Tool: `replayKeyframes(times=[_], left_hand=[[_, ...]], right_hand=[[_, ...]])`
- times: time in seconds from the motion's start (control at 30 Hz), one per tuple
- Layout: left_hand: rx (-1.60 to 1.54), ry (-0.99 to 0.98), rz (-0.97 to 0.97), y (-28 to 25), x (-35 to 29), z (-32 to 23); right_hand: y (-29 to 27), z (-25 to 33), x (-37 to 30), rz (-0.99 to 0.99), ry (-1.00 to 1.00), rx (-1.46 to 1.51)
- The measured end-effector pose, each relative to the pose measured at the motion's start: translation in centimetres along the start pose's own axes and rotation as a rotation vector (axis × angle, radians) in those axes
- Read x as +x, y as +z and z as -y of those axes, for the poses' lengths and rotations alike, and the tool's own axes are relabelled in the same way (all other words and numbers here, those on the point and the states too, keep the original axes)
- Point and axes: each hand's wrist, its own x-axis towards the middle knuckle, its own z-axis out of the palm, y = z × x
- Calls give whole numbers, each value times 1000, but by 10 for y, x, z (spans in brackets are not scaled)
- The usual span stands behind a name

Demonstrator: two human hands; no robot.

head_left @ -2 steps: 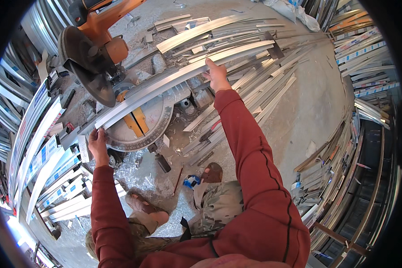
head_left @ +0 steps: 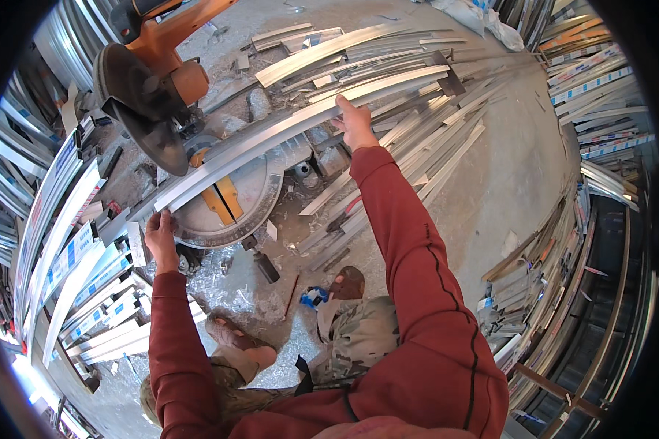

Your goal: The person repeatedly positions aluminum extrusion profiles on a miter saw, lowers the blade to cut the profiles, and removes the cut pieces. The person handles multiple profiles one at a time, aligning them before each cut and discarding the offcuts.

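A long silver aluminium profile (head_left: 260, 146) lies slantwise across the round grey base of a mitre saw (head_left: 260, 201), against its fence. Its near left end meets the fingertips of my left hand (head_left: 160, 234), which are pinched together there at the edge of the base. Farther along, to the right of the base, my right hand (head_left: 356, 124) grips the profile with the thumb on top and the fingers partly hidden below. Above the left part of the profile, the orange saw head (head_left: 179, 69) is raised, its dark round blade guard (head_left: 150, 135) clear of the metal. A yellow insert (head_left: 223, 199) shows in the base.
Loose metal strips (head_left: 410, 146) lie on the floor beyond and right of the saw. Stacks of profiles stand at the left (head_left: 69, 219) and right (head_left: 542, 285). A red pencil-like stick (head_left: 291, 296) and a blue-and-white crumpled item (head_left: 314, 296) lie by my feet.
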Motion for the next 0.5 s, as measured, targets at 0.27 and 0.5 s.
replayKeyframes(times=[0.27, 0.5], left_hand=[[-99, -166, 74, -5, -15, -11], [-176, -118, 58, -2, -19, -7]], right_hand=[[-24, -23, 33, 174, -2, -55], [-26, -12, 39, 131, 145, 31]])
